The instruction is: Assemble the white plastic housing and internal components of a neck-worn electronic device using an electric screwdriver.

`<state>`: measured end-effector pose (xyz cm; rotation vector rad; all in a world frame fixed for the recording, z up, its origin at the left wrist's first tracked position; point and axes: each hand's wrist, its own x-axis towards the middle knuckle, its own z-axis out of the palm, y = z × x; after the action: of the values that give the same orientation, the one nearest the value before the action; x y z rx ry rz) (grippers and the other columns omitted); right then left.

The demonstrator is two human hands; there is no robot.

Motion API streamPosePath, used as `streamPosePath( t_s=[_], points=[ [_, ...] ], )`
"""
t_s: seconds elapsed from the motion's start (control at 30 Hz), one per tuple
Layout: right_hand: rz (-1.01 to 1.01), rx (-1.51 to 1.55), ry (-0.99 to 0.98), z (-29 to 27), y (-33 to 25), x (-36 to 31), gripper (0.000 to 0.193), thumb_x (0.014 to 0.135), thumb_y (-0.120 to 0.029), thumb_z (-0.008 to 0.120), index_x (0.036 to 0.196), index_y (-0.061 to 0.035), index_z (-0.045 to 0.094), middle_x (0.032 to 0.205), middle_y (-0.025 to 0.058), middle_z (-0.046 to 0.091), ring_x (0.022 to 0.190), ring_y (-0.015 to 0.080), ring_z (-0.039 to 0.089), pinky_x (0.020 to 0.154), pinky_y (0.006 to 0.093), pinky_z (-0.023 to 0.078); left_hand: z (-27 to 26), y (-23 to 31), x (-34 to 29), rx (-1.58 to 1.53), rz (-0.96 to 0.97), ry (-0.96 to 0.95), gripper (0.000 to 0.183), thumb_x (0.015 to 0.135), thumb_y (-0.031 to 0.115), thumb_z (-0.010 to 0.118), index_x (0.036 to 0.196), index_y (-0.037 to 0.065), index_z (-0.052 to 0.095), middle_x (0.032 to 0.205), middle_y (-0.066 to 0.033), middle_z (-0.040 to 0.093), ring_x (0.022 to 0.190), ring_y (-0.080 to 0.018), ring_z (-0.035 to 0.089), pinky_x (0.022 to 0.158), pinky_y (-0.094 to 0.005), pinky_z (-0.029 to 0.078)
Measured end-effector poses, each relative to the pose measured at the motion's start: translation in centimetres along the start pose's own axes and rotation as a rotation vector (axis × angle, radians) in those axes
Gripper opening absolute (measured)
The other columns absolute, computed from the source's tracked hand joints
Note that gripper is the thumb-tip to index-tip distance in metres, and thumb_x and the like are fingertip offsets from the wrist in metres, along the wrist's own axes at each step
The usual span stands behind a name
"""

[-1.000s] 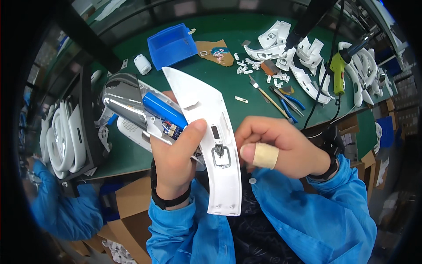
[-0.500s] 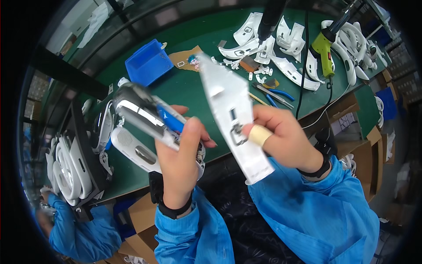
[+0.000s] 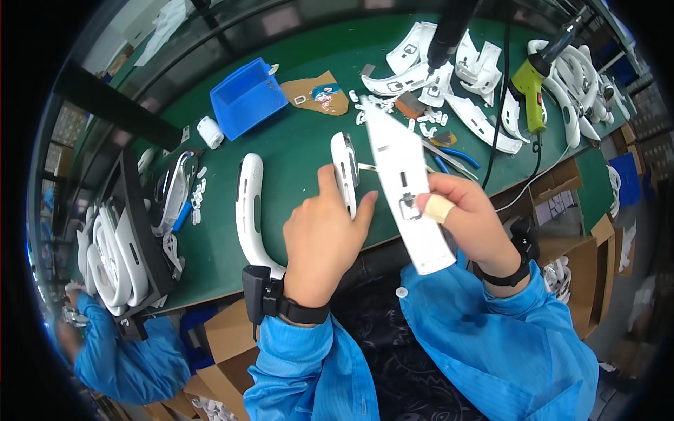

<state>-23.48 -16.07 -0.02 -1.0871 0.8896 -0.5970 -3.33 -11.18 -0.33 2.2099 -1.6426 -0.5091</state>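
Observation:
My left hand (image 3: pixel 321 235) is over a white curved device on the green table, back of the hand up. Its index finger and thumb lie either side of the device's right arm (image 3: pixel 343 168); the other fingers are hidden. The device's left arm (image 3: pixel 249 200) bends beneath my hand, where I cannot see how the parts join. Raised to the right, my right hand (image 3: pixel 460 217) pinches a long white plastic cover (image 3: pixel 401 158) between thumb and fingers. The cover has a slot and a dark-outlined cutout. A tan wrap circles the right thumb.
A blue bin (image 3: pixel 247 102) stands behind, beside a piece of brown cardboard (image 3: pixel 319 95). Loose white covers (image 3: pixel 477 123), small white clips and blue-handled pliers (image 3: pixel 456 156) lie at right, near a green power screwdriver (image 3: pixel 530 95). A dark rack (image 3: pixel 144 231) with white housings stands left.
The device in my left hand has gone from raised and tilted, its blue inner part showing, down to the table and turned over. My right hand still holds the cover, slightly farther right.

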Motion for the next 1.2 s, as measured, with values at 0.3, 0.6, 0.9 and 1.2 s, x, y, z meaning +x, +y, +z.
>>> streamPosePath(
  t_s=[0.3,0.6,0.9,1.2],
  points=[
    [-0.182,-0.245,-0.186,2.8,-0.2,0.4,0.020,0.098,-0.015,0.063,0.103,0.0038,0.067,0.074,0.0034,0.066,0.067,0.0048,0.057,0.055,0.0258,0.044,-1.3,-0.4,-1.1,-1.362,0.087,0.106,0.048,0.104,0.029,0.056,0.138,-0.004,0.048,0.120,-0.0115,0.063,0.106,-0.0150,0.058,0.090,-0.0310,0.048],
    [-0.716,-1.057,0.419,-0.3,0.7,4.6,0.013,0.085,-0.013,0.070,0.095,-0.0048,0.068,0.087,0.0134,0.065,0.082,0.0347,0.064,0.073,0.0449,0.052,-1.7,-4.1,-2.8,-1.592,-0.118,0.176,0.020,0.104,0.018,0.055,0.116,0.002,0.057,0.083,-0.0068,0.064,0.066,-0.0186,0.069,0.059,-0.0305,0.058],
    [-0.711,-1.385,0.386,-3.0,2.7,7.0,0.010,0.084,-0.006,0.070,0.094,-0.0049,0.069,0.089,0.0128,0.063,0.089,0.0342,0.061,0.083,0.0451,0.047,-2.6,-3.2,-3.6,-1.929,-0.042,-0.012,0.029,0.106,0.019,0.045,0.130,0.003,0.049,0.092,-0.0089,0.055,0.065,-0.0124,0.063,0.046,-0.0202,0.050],
    [-0.622,-0.571,0.013,0.3,-0.5,3.3,0.020,0.095,0.001,0.056,0.115,0.0006,0.060,0.109,0.0067,0.052,0.086,0.0115,0.059,0.071,0.0289,0.048,-3.4,-3.8,-3.8,-1.847,-0.085,-0.074,0.032,0.104,0.021,0.054,0.131,0.004,0.051,0.090,-0.0097,0.065,0.071,-0.0150,0.068,0.063,-0.0294,0.061]
  ],
)
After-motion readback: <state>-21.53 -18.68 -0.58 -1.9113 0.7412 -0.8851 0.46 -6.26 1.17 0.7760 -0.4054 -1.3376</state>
